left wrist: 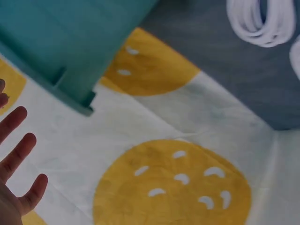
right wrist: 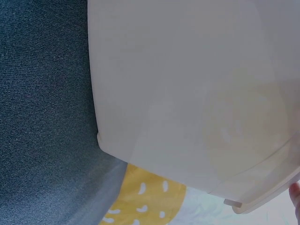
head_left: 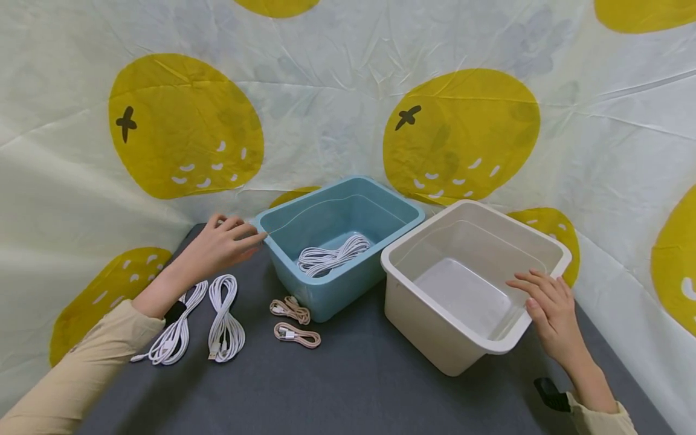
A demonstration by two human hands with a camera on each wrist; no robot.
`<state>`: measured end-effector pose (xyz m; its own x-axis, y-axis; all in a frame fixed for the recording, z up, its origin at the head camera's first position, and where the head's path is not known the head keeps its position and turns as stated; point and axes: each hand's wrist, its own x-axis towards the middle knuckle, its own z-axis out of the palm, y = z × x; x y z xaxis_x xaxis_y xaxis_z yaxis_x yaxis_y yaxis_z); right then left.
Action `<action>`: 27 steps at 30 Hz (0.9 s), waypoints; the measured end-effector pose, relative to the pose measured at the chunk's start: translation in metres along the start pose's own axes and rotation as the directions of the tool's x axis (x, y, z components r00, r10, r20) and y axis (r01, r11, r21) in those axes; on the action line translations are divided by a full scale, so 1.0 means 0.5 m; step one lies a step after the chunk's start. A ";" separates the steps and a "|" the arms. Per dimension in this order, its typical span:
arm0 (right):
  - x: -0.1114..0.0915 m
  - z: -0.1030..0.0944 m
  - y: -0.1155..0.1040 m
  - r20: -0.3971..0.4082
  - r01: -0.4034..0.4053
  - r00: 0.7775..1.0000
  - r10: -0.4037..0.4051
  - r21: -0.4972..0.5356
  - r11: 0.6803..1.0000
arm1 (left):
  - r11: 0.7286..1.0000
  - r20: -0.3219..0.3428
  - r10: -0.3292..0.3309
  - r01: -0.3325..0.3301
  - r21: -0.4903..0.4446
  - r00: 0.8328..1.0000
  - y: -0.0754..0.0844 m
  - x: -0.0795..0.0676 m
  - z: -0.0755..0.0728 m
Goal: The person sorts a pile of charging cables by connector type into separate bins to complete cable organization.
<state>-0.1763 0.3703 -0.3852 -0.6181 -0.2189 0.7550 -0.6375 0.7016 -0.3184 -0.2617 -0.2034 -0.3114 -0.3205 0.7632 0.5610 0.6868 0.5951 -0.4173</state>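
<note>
Beside the left rim of a blue plastic bin (head_left: 326,296), my left hand (head_left: 231,238) hovers with fingers loosely spread; in the left wrist view its fingers (left wrist: 18,154) stand apart from the bin. Coiled white cables (head_left: 334,254) lie inside this bin. My right hand (head_left: 551,308) rests at the right rim of a beige bin (head_left: 429,326), its fingers relaxed and reaching over the edge. That bin holds nothing I can see. The right wrist view shows mostly the beige bin's outer wall (right wrist: 178,93), with a fingertip (right wrist: 295,194) by the rim.
Two coiled white cables, one partly behind my left wrist (head_left: 174,338) and one beside it (head_left: 225,326), lie on the dark grey table (head_left: 348,393). Two small beige cables (head_left: 290,309) sit before the blue bin. A patterned cloth (head_left: 326,121) hangs behind.
</note>
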 end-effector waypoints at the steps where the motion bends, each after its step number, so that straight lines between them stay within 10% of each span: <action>1: 0.000 0.000 0.000 0.000 -0.001 1.000 0.001 0.000 1.000 | 1.000 0.006 0.004 -0.004 -0.006 1.000 0.002 -0.009 0.000; 27: 0.003 0.001 0.001 -0.006 0.000 1.000 0.000 0.003 1.000 | 0.991 0.257 -0.037 0.069 -0.115 0.966 0.012 -0.208 0.039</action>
<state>-0.1778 0.3700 -0.3843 -0.6149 -0.2147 0.7588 -0.6391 0.6994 -0.3200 -0.2369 -0.2743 -0.3862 -0.5032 0.7794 0.3732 0.7334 0.6136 -0.2927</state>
